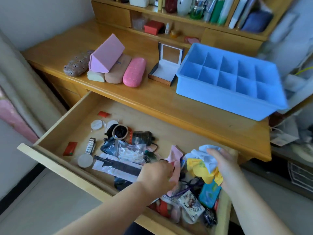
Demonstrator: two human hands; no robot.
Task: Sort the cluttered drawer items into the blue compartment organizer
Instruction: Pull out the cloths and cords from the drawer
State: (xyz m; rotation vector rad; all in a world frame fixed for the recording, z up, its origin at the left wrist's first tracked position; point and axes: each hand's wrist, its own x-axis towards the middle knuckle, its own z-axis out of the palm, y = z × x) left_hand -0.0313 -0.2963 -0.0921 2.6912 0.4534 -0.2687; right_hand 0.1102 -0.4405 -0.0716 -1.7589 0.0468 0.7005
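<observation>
The blue compartment organizer [232, 92] sits on the desk at the right, its cells holding nothing I can see. Below it the wooden drawer [55, 138] is pulled out and full of small clutter. My right hand [223, 165] grips a bunch of white, light-blue and yellow cloths [203, 163] over the drawer's right side. My left hand [157, 173] pinches a pink cloth [176, 156] in the middle of the drawer. Loose items include a watch [90, 146], a bag of white picks [132, 152] and a black pouch [141, 137].
Several glasses cases, among them a pink one [134, 72] and a pink triangular one [105, 54], lie on the desk at the left. An open small box [165, 70] stands beside the organizer. Shelves with bottles and books rise behind the desk.
</observation>
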